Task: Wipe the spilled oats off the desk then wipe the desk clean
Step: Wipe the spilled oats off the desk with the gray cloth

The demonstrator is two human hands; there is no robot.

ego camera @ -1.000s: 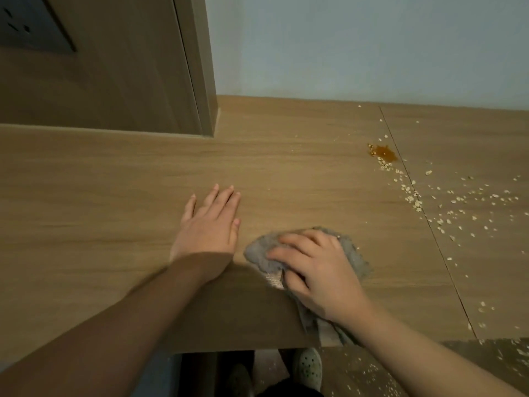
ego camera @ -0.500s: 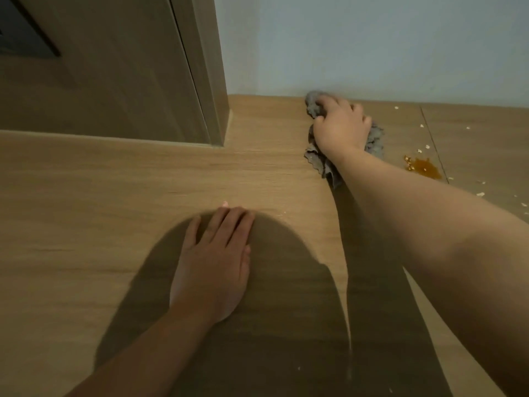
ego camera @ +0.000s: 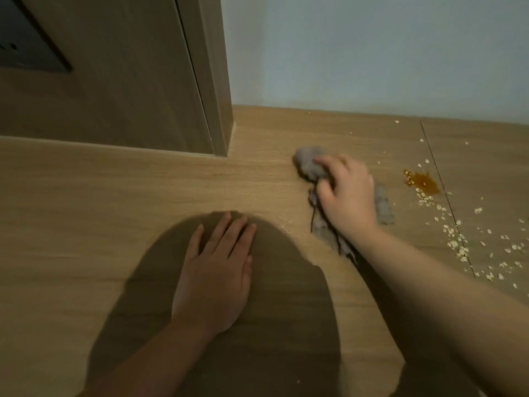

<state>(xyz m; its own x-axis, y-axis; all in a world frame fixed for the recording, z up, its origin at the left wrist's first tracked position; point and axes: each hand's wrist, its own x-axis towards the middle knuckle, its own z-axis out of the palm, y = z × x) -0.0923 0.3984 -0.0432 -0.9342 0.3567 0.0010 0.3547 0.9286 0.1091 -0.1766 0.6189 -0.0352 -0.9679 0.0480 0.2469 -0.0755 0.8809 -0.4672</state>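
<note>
Your right hand grips the grey cloth, fingers curled over its bunched top and pressing it onto the counter, while a loose tail of it trails back under your wrist. Your left hand lies palm down nearer you, fingers straight and close together, holding nothing. The oats lie to the right of the cloth, scattered along and past the seam in the counter, with a few flakes up near the wall. Just beside your knuckles sits an orange-brown spot with oats at its edge. That spot is your main hazard: it looks wet, so if you drag the cloth straight through it you will likely smear it across the wood and glue flakes to the fabric, which then streaks whatever you wipe next. A fast sweep would likely flick the dry flakes outward instead of gathering them, and the counter's right edge is out of view, so you cannot judge where they would land. Flakes pushed across the seam may lodge in it. The trailing tail could pull oats back over wiped wood, and a cloth bunched this tightly touches little surface, so it may skip flakes.
</note>
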